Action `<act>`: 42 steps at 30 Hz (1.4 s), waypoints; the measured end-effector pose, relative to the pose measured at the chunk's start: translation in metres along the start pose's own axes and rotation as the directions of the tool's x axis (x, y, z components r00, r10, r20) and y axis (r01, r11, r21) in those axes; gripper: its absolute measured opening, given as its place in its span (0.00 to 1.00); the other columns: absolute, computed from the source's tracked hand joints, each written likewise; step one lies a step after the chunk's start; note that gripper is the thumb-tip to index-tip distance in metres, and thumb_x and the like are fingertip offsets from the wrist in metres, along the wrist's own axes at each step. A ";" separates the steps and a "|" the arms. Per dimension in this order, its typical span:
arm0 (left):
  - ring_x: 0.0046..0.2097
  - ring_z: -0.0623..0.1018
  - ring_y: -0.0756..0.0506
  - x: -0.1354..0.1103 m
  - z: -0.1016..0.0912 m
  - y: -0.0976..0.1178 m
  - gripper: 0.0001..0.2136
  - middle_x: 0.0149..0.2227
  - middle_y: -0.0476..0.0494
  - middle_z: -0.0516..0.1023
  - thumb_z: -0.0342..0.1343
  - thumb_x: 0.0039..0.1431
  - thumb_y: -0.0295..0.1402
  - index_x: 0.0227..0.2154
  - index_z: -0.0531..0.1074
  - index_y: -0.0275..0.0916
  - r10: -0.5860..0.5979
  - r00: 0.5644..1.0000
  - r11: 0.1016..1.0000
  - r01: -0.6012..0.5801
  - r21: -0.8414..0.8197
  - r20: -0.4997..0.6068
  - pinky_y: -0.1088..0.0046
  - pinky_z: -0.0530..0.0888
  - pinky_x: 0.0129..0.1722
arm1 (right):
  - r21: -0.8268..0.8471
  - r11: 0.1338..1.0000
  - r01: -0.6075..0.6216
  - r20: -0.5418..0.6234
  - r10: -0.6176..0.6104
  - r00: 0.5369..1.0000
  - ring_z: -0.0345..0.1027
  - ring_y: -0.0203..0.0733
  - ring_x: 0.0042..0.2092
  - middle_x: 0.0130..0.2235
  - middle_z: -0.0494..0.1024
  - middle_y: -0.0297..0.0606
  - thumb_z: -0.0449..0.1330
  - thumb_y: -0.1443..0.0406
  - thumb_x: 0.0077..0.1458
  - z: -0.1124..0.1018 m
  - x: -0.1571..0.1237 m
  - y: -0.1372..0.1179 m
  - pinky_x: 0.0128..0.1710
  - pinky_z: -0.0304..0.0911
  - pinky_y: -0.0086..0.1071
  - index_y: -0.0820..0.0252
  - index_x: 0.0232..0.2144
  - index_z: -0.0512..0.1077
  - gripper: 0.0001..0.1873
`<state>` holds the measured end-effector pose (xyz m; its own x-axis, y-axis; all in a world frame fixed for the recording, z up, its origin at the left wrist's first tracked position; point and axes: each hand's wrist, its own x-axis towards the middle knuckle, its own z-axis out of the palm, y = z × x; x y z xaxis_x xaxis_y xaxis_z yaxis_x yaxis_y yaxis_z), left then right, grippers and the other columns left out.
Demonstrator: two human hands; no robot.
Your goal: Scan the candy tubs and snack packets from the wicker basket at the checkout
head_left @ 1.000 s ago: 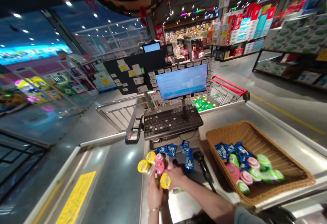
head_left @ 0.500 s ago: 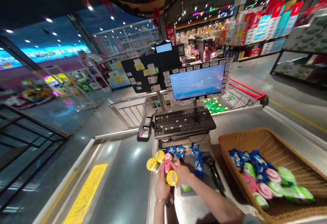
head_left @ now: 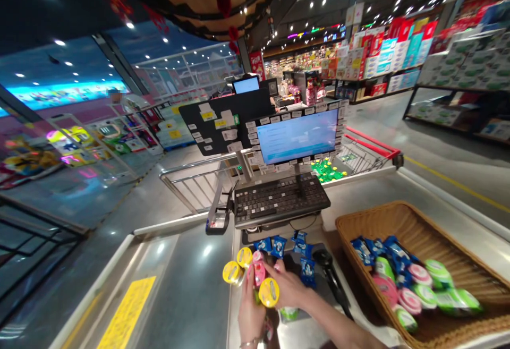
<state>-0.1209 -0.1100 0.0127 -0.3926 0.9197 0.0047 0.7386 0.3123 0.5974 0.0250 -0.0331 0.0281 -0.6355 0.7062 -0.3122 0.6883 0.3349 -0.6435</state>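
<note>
My left hand point(head_left: 252, 312) is closed around a small pink round container point(head_left: 258, 272), its fingers pointing up along the left side. My right hand point(head_left: 289, 288) reaches in from the right, its fingers curled at the same cluster and partly hidden. A yellow-lidded tub point(head_left: 269, 291) sits between the hands; which one supports it I cannot tell. Two more yellow-topped tubs, one in front point(head_left: 231, 272) and one behind point(head_left: 244, 256), stand just left of my fingers. Several blue packets point(head_left: 279, 246) lie beyond my hands. A green-and-white container point(head_left: 289, 313) is partly covered by my right forearm.
At right, a wicker basket point(head_left: 402, 212) holds blue packets and pink and green containers. A black handheld scanner point(head_left: 329, 266) lies beside it. Behind are a keyboard point(head_left: 281, 197) and a monitor point(head_left: 298, 135). A cart point(head_left: 370, 147) stands past the counter.
The view has shifted, so the counter items sit slightly lower and left. My hands stay at the cluster, and the pink container between them now shows more of its face.
</note>
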 end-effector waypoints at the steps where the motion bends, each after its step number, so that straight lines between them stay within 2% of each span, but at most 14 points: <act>1: 0.65 0.61 0.44 0.003 -0.006 0.013 0.40 0.66 0.44 0.58 0.49 0.48 0.20 0.66 0.48 0.45 0.036 0.999 0.999 -0.036 -0.008 0.019 0.70 0.68 0.57 | -0.006 1.000 -0.002 -0.046 0.001 0.999 0.72 0.61 0.50 0.66 0.47 0.53 0.73 0.66 0.28 -0.012 -0.008 -0.002 0.48 0.66 0.43 0.39 0.66 0.35 0.70; 5: 0.67 0.57 0.43 0.014 -0.020 0.078 0.42 0.66 0.46 0.56 0.46 0.45 0.17 0.66 0.48 0.48 0.135 0.991 0.991 -0.136 0.022 0.020 0.66 0.65 0.60 | -0.015 1.000 0.024 -0.251 -0.027 0.968 0.73 0.57 0.47 0.64 0.52 0.48 0.69 0.62 0.37 -0.072 -0.049 -0.001 0.44 0.66 0.38 0.38 0.66 0.38 0.61; 7: 0.65 0.59 0.41 0.018 -0.018 0.115 0.40 0.66 0.47 0.56 0.46 0.47 0.18 0.65 0.49 0.49 0.215 0.977 0.977 -0.215 0.014 0.008 0.63 0.64 0.61 | -0.018 1.000 0.013 -0.353 -0.018 0.935 0.72 0.55 0.48 0.63 0.53 0.46 0.65 0.62 0.43 -0.103 -0.075 0.008 0.45 0.65 0.37 0.39 0.66 0.40 0.54; 9: 0.63 0.63 0.40 0.019 -0.009 0.153 0.40 0.67 0.48 0.54 0.47 0.48 0.19 0.65 0.51 0.50 0.293 0.955 0.956 -0.293 -0.005 0.038 0.62 0.67 0.59 | -0.014 0.999 -0.048 -0.396 0.038 0.917 0.72 0.55 0.47 0.63 0.53 0.47 0.65 0.61 0.43 -0.129 -0.102 0.023 0.45 0.64 0.37 0.41 0.66 0.41 0.54; 14: 0.63 0.64 0.41 0.008 0.041 0.247 0.36 0.66 0.49 0.56 0.49 0.49 0.20 0.63 0.56 0.49 0.468 0.870 0.884 -0.459 -0.090 0.154 0.65 0.67 0.59 | 0.096 0.976 -0.197 -0.499 0.218 0.838 0.73 0.50 0.46 0.62 0.49 0.44 0.67 0.64 0.40 -0.170 -0.177 0.081 0.44 0.63 0.34 0.37 0.66 0.35 0.60; 17: 0.64 0.62 0.43 -0.006 0.080 0.292 0.36 0.66 0.48 0.55 0.48 0.49 0.19 0.63 0.55 0.47 0.584 0.782 0.812 -0.564 -0.152 0.218 0.67 0.64 0.61 | 0.147 0.939 -0.310 -0.530 0.340 0.777 0.73 0.50 0.45 0.61 0.50 0.44 0.66 0.62 0.42 -0.181 -0.219 0.119 0.45 0.62 0.35 0.36 0.66 0.35 0.58; 19: 0.64 0.61 0.44 -0.015 0.104 0.313 0.37 0.67 0.46 0.54 0.49 0.49 0.19 0.64 0.54 0.45 0.626 0.733 0.779 -0.603 -0.170 0.265 0.68 0.64 0.61 | 0.174 0.911 -0.374 -0.534 0.407 0.742 0.73 0.50 0.45 0.61 0.50 0.45 0.66 0.61 0.42 -0.183 -0.238 0.142 0.45 0.62 0.35 0.37 0.66 0.36 0.57; 23: 0.62 0.63 0.43 -0.025 0.133 0.338 0.35 0.65 0.44 0.57 0.48 0.51 0.19 0.64 0.55 0.43 0.623 0.703 0.768 -0.634 -0.097 0.342 0.68 0.65 0.59 | 0.216 0.887 -0.408 -0.518 0.459 0.722 0.70 0.51 0.48 0.59 0.55 0.44 0.67 0.59 0.42 -0.174 -0.255 0.177 0.46 0.61 0.36 0.40 0.66 0.38 0.57; 28: 0.57 0.67 0.41 -0.020 0.142 0.364 0.32 0.63 0.45 0.61 0.47 0.54 0.21 0.62 0.57 0.49 0.588 0.650 0.743 -0.669 -0.004 0.481 0.67 0.70 0.52 | 0.296 0.890 -0.346 -0.534 0.454 0.713 0.66 0.51 0.52 0.57 0.58 0.42 0.68 0.60 0.41 -0.167 -0.256 0.203 0.48 0.60 0.36 0.42 0.66 0.38 0.58; 30: 0.57 0.67 0.41 -0.020 0.146 0.375 0.32 0.63 0.45 0.61 0.46 0.55 0.21 0.62 0.57 0.50 0.598 0.628 0.729 -0.685 -0.012 0.499 0.67 0.70 0.52 | 0.314 0.884 -0.346 -0.540 0.466 0.701 0.66 0.50 0.52 0.56 0.58 0.41 0.67 0.61 0.41 -0.170 -0.260 0.210 0.48 0.61 0.35 0.42 0.66 0.38 0.58; 32: 0.58 0.67 0.41 -0.022 0.151 0.382 0.32 0.63 0.44 0.60 0.46 0.54 0.20 0.63 0.57 0.49 0.596 0.628 0.734 -0.679 -0.023 0.501 0.67 0.69 0.53 | 0.311 0.877 -0.366 -0.526 0.480 0.702 0.67 0.50 0.52 0.56 0.57 0.41 0.67 0.62 0.41 -0.176 -0.266 0.217 0.47 0.61 0.34 0.42 0.66 0.37 0.58; 36: 0.57 0.69 0.41 -0.032 0.162 0.379 0.35 0.63 0.43 0.60 0.47 0.50 0.19 0.63 0.56 0.47 0.524 0.655 0.787 -0.617 -0.015 0.544 0.68 0.69 0.53 | 0.251 0.877 -0.409 -0.452 0.480 0.752 0.70 0.49 0.49 0.56 0.58 0.41 0.69 0.64 0.38 -0.183 -0.276 0.227 0.46 0.61 0.35 0.41 0.66 0.40 0.59; 39: 0.56 0.70 0.42 -0.037 0.167 0.368 0.38 0.63 0.44 0.60 0.48 0.47 0.18 0.63 0.54 0.48 0.463 0.674 0.810 -0.585 0.034 0.575 0.70 0.70 0.51 | 0.213 0.885 -0.414 -0.380 0.465 0.800 0.68 0.51 0.51 0.57 0.59 0.42 0.70 0.65 0.35 -0.181 -0.273 0.233 0.49 0.59 0.35 0.40 0.65 0.44 0.60; 42: 0.54 0.71 0.42 -0.036 0.167 0.360 0.39 0.62 0.44 0.62 0.48 0.47 0.20 0.64 0.52 0.49 0.452 0.681 0.816 -0.576 0.042 0.576 0.72 0.70 0.49 | 0.188 0.893 -0.408 -0.328 0.449 0.831 0.65 0.52 0.54 0.58 0.60 0.44 0.71 0.66 0.32 -0.178 -0.266 0.240 0.51 0.58 0.37 0.46 0.65 0.48 0.60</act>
<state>0.2504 0.0093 0.0934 0.3818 0.9048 -0.1888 0.8520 -0.2653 0.4514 0.4220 -0.0297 0.0813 -0.1043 0.9418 -0.3196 0.8085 -0.1068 -0.5788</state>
